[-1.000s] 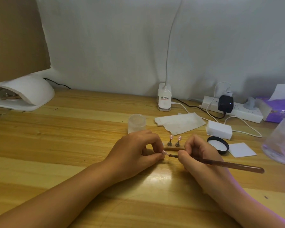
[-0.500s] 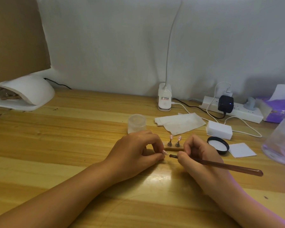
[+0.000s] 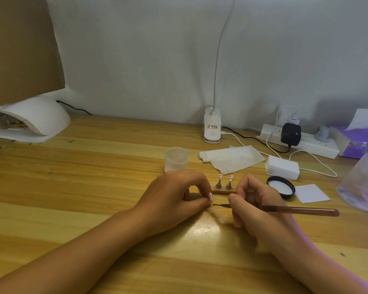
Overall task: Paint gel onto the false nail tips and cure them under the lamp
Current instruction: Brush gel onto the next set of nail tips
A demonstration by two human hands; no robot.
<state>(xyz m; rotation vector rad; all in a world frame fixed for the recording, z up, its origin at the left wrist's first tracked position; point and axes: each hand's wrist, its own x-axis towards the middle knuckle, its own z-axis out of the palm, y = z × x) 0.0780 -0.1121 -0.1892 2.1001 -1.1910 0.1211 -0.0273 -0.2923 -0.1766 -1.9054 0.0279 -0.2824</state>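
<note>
Here the left hand [image 3: 174,194] pinched a false nail tip [image 3: 210,196] low over the table [image 3: 94,177], while the right hand [image 3: 255,200] gripped the brush [image 3: 295,209], bristles at its edge. A slip could have smeared gel onto the pinching fingers [image 3: 200,202]

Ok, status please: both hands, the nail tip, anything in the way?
Left hand pinches nail tip. Right hand grips brush, bristles at the tip. Two more tips on stands just behind, clear of the stroke.

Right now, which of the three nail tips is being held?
The tip pinched by the left hand, at the brush; the other two sit upright on stands behind.
</note>
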